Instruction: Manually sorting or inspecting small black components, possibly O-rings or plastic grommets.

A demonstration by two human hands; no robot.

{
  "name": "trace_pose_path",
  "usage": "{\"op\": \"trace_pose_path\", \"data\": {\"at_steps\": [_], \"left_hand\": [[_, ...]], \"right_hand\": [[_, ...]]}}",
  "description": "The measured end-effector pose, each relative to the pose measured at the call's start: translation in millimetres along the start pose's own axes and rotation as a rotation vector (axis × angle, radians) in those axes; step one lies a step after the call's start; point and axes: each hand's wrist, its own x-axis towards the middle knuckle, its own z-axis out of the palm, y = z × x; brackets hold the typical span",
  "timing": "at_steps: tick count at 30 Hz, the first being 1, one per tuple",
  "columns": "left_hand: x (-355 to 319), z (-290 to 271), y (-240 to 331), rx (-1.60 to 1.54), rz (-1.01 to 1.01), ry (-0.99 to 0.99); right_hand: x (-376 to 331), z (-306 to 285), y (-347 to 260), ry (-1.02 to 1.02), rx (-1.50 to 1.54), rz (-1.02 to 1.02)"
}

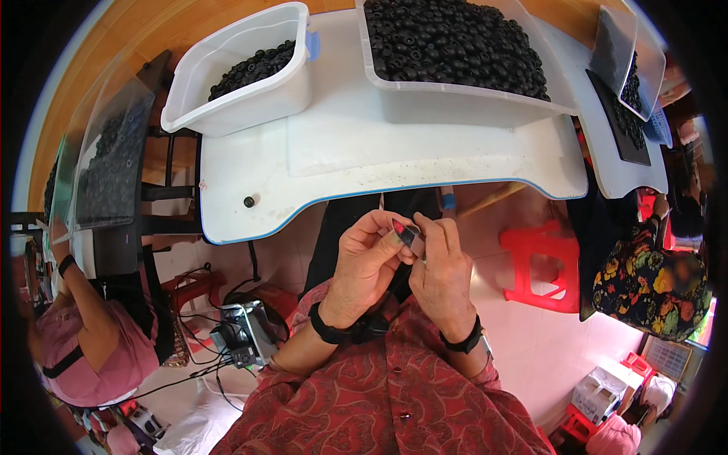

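Note:
In front of my chest, my left hand and my right hand are close together, below the table's front edge. Between their fingertips is a small dark piece with a red patch; its exact kind does not show. My left thumb and fingers pinch it from one side. The right fingers are bent against its other side, and whether they hold something more is hidden. A lone small black ring-shaped part lies near the left front corner of the white table.
A white tub partly filled with black parts stands back left, and a larger bin heaped with black ring-shaped parts stands back right. A red stool is at right. People sit on both sides; a metal device with cables is lower left.

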Motion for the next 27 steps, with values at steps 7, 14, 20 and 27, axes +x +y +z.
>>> {"op": "trace_pose_path", "data": {"at_steps": [7, 14, 20, 27], "left_hand": [[1, 1, 0, 0.011, 0.001, 0.008], [0, -11, -1, -0.011, -0.043, -0.035], [-7, 1, 7, 0.065, 0.036, -0.080], [1, -7, 4, -0.055, -0.025, 0.041]], "right_hand": [[2, 0, 0, -0.009, -0.021, 0.002], [0, 7, 4, 0.011, -0.018, 0.018], [-3, 23, 24, -0.023, -0.030, 0.166], [-2, 17, 23, 0.048, 0.577, 0.265]]}}
